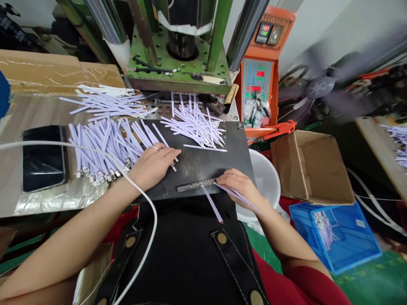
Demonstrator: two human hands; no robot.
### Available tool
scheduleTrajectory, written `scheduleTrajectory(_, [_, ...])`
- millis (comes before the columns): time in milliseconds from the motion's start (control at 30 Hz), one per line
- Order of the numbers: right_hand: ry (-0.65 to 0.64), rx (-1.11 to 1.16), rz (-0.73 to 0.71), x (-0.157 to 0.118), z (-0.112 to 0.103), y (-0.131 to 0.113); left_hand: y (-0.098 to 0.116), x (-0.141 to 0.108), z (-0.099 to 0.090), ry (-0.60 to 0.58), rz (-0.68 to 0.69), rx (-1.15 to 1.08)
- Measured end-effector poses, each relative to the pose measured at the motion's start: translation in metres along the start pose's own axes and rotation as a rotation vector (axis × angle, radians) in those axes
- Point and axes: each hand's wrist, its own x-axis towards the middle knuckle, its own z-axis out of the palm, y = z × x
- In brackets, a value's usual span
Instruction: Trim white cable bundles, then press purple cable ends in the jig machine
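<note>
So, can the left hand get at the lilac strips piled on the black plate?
Probably yes. The left hand rests on the black plate, and the pile of lilac strips lies just ahead on it, with mostly bare plate between. The right hand is not in the way.

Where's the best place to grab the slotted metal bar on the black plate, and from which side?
Probably its bare left end: come down from above and pinch the long edges of the slotted metal bar with the hand. It lies flat and narrow on the black plate, so the edges look easiest to reach, while the right hand covers the other end.
</note>
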Motion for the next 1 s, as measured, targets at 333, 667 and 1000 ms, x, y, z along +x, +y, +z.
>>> scheduleTrajectory(333, [0.011, -0.091, -0.062, -0.003, -0.002, 0.002, -0.026, 0.003, 0.003, -0.074, 0.160, 0.031])
scheduleTrajectory(667, [-0.070, -0.053, -0.013, -0.005, 0.002, 0.007, 0.016, -0.027, -0.006, 0.172, -0.059, -0.344])
scheduleTrajectory(1000, [0.083, -0.184, 0.042, -0.004, 0.026, 0.019, -0.004, -0.043, 0.006, 0.328, -0.676, -0.679])
